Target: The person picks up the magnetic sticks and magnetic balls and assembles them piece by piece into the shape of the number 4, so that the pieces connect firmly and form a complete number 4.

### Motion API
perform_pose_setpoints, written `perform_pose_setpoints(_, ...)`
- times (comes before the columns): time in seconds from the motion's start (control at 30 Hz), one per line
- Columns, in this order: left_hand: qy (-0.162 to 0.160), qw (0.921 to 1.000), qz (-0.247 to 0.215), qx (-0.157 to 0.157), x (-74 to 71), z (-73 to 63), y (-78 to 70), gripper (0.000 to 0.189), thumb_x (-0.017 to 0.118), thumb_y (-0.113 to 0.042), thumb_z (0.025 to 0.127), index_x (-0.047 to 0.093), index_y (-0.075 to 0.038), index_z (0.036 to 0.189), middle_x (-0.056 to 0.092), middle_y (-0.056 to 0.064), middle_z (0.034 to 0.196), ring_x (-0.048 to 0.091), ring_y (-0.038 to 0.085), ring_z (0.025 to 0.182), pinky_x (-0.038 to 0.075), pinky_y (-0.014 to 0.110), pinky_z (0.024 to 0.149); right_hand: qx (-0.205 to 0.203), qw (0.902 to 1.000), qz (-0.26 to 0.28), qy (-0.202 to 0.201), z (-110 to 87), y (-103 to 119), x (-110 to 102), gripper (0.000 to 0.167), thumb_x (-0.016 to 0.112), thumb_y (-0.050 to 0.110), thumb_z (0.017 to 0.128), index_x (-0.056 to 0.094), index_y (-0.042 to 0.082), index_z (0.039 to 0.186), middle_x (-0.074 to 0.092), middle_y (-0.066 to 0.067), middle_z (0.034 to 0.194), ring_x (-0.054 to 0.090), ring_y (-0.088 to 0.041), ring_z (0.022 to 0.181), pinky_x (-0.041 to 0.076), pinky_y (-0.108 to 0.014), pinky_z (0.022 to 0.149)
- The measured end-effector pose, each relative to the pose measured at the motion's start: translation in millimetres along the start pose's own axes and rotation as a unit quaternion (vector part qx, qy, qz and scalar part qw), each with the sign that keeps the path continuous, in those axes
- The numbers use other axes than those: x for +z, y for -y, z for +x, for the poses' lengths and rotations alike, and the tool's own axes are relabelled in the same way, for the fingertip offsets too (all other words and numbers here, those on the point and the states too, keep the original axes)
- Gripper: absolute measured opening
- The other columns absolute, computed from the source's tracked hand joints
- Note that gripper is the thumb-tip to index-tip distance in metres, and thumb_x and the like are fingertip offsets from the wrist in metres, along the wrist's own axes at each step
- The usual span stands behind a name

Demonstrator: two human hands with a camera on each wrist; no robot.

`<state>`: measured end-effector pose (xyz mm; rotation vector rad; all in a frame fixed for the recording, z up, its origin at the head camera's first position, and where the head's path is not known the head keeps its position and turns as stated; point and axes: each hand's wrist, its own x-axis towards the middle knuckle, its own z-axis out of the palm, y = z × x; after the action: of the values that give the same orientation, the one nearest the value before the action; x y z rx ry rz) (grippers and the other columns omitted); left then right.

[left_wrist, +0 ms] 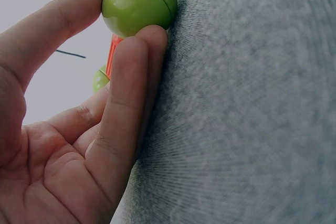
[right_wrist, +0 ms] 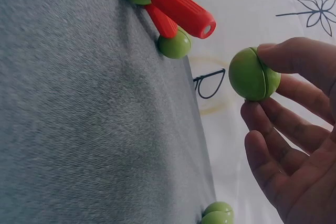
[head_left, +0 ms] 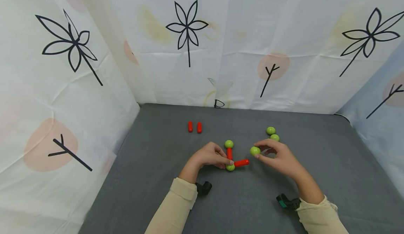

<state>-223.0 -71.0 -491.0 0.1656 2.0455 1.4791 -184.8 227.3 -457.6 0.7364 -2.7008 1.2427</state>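
Note:
My left hand [head_left: 213, 156] pinches a green ball [left_wrist: 139, 4] between thumb and fingers, low over the grey cloth. Two red rods join that ball: one red rod [head_left: 229, 153] runs back to another green ball [head_left: 228, 144], and a second red rod [right_wrist: 184, 11] points toward the right, its free end showing a pale round tip. In my right hand [head_left: 279, 157] a loose green ball [right_wrist: 254, 74] is pinched between thumb and fingertips, raised off the cloth just right of that free rod end. A groove runs round the loose ball.
Two red rods [head_left: 194, 127] lie side by side at the back left. Behind my right hand are two green balls [head_left: 273, 133]. The grey cloth surface [head_left: 164, 132] ends at white patterned curtains [head_left: 189, 83] at the back and sides.

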Motion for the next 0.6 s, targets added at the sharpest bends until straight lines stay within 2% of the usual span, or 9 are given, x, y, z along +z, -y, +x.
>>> perform_pose_setpoints(0.23, -0.003, 1.0000, -0.003, -0.003, 1.3, 0.6, 0.3, 0.020, 0.095, -0.021, 0.081, 0.081, -0.006, 0.085, 0.080, 0.009, 0.081, 0.077, 0.016, 0.069, 0.066, 0.034, 0.072, 0.002, 0.9998, 0.014, 0.014, -11.2, 2.1, 3.1, 0.030, 0.080, 0.008, 0.095, 0.075, 0.010, 0.124, 0.075, -0.006, 0.118, 0.070, -0.010, 0.100, 0.062, -0.034, 0.084)
perform_pose_setpoints(0.43, -0.003, 1.0000, -0.005, -0.002, 1.6, 0.8, 1.0, 0.020, 0.094, -0.021, 0.082, 0.081, -0.006, 0.085, 0.080, 0.009, 0.081, 0.077, 0.016, 0.069, 0.066, 0.034, 0.072, -0.015, 0.9986, 0.043, 0.029, -14.3, 2.4, 8.0, 0.030, 0.080, 0.005, 0.095, 0.073, 0.004, 0.124, 0.074, -0.006, 0.118, 0.071, -0.013, 0.100, 0.063, -0.034, 0.083)
perform_pose_setpoints(0.6, -0.002, 1.0000, -0.007, -0.001, 1.3, 1.8, 1.5, 0.020, 0.094, -0.021, 0.082, 0.081, -0.007, 0.085, 0.081, 0.009, 0.082, 0.077, 0.016, 0.069, 0.066, 0.034, 0.072, -0.025, 0.9982, 0.044, 0.033, -14.5, 1.7, 10.4, 0.030, 0.079, 0.004, 0.095, 0.073, 0.002, 0.124, 0.074, -0.007, 0.119, 0.072, -0.015, 0.099, 0.062, -0.034, 0.082)
